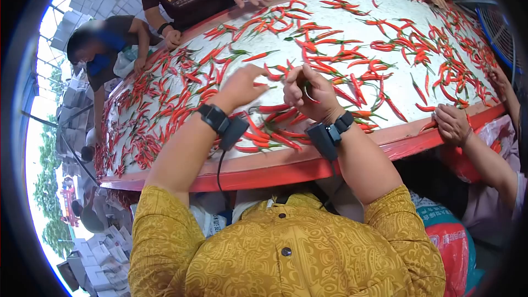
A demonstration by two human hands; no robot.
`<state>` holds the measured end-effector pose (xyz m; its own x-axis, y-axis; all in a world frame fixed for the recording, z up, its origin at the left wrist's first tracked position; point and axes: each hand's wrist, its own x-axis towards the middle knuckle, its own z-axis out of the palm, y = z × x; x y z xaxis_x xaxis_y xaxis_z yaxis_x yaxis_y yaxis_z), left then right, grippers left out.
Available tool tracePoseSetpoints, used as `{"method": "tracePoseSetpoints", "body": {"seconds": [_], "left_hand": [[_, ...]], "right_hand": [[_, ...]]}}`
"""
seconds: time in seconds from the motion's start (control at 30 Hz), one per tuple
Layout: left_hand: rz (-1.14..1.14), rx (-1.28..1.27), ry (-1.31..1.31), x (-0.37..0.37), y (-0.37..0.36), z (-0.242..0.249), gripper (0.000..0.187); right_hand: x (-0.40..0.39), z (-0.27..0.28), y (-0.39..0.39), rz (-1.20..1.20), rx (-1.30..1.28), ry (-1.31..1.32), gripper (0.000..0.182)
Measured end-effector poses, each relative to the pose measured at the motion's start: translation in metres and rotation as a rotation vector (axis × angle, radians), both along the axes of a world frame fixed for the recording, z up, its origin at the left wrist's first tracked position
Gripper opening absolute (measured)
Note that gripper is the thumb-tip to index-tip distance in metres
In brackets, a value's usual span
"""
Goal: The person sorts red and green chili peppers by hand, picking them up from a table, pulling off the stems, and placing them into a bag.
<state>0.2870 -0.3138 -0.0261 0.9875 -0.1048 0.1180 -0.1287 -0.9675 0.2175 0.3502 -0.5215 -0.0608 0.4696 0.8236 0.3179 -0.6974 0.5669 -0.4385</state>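
Red chili peppers [283, 140] with green stems lie scattered over the white tabletop [324, 11] in front of me. My left hand [242, 85] is above the peppers left of centre, thumb and forefinger apart. A chili with a green stem lies beside those fingertips, apparently not gripped. Close by on the right, my right hand [316, 93] is turned palm inward with its fingers curled. Part of a red chili [311, 98] shows in that palm; the rest is hidden by the fingers. Each wrist wears a dark strapped device.
A red raised rim [264, 175] borders the table. Co-workers' hands are at the far edge, the left end and the right side, one hand [452, 124] near my right. A blue fan [498, 22] stands at far right. Red and teal bags [451, 242] sit below.
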Motion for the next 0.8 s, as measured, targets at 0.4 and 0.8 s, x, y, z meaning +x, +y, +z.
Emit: {"method": "tracePoseSetpoints", "body": {"seconds": [0.4,0.8], "left_hand": [[0.057,0.216,-0.136,-0.011,-0.075,-0.010,0.036],[0.355,0.255,0.165,0.088,-0.176,-0.021,0.017]], "right_hand": [[0.082,0.030,-0.121,-0.416,0.306,0.333,0.034],[0.085,0.013,-0.177,-0.465,0.121,0.392,0.038]]}}
